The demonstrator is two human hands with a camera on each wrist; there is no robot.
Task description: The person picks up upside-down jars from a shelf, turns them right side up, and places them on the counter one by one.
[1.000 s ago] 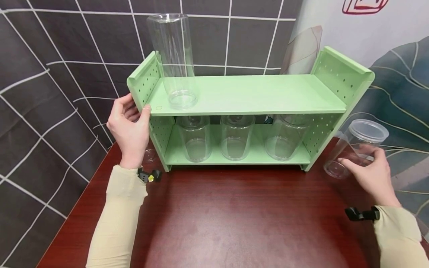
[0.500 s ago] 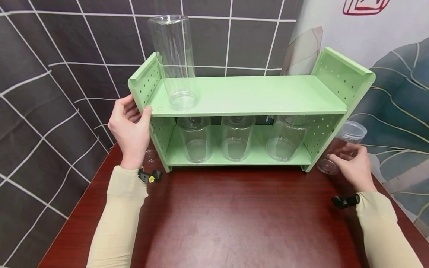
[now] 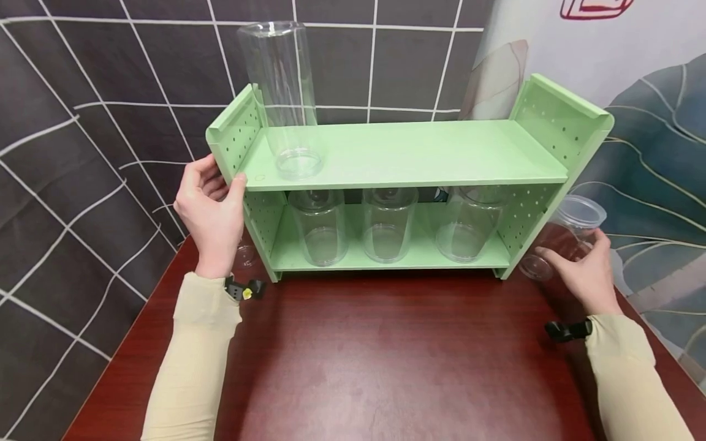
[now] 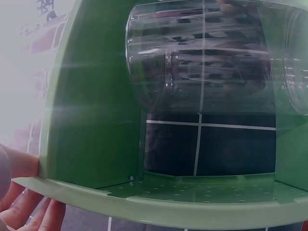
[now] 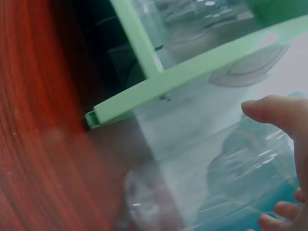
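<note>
A light green two-tier shelf (image 3: 386,153) stands on the table. My left hand (image 3: 209,214) grips the front edge of its left side panel, thumb in front and fingers on the outer side. At the shelf's right, my right hand (image 3: 584,275) holds a clear jar (image 3: 554,242) with a translucent lid (image 3: 579,211) between thumb and fingers. The jar's base is close to the table, beside the right panel. A tall clear jar (image 3: 284,101) rises from the upper shelf's left end. Three clear jars, the middle one (image 3: 388,233) among them, stand on the lower shelf.
Part of another clear container (image 3: 245,254) shows on the dark red table (image 3: 397,355) behind my left wrist. A dark grid-patterned backdrop (image 3: 353,73) is behind and left of the shelf. A patterned light sheet (image 3: 662,184) hangs at the right.
My right hand has moved left with the lidded jar, bringing it close to the shelf's right panel. The left hand keeps its grip in the same place.
</note>
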